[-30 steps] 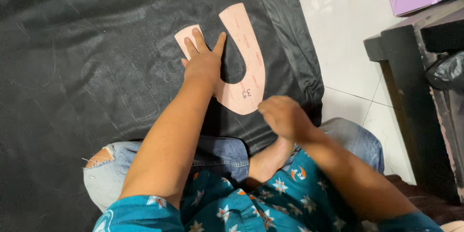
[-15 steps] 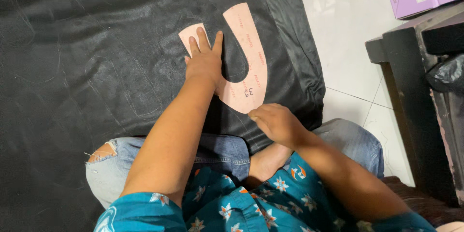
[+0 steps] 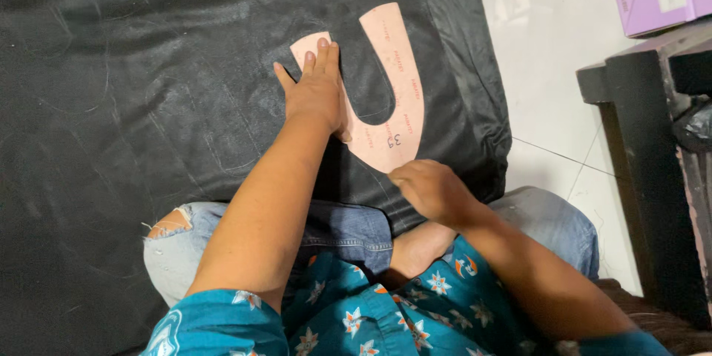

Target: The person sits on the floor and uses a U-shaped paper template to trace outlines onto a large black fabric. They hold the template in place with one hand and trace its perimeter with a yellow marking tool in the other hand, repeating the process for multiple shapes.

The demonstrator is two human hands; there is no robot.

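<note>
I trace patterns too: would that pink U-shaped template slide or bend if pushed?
The template looks thin and flat, probably light card that flexes. On the smooth black sheet it may slip, which would fit the left hand lying flat on it.

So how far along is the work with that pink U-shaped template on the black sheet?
Done: the pink template lies flat on the black sheet, pinned by the left hand on its left leg. In hand: the right hand is closed at the template's bottom curve; what it holds is hidden. Left: no traced outline or cut edge shows around the template, so marking looks barely begun at most.
</note>
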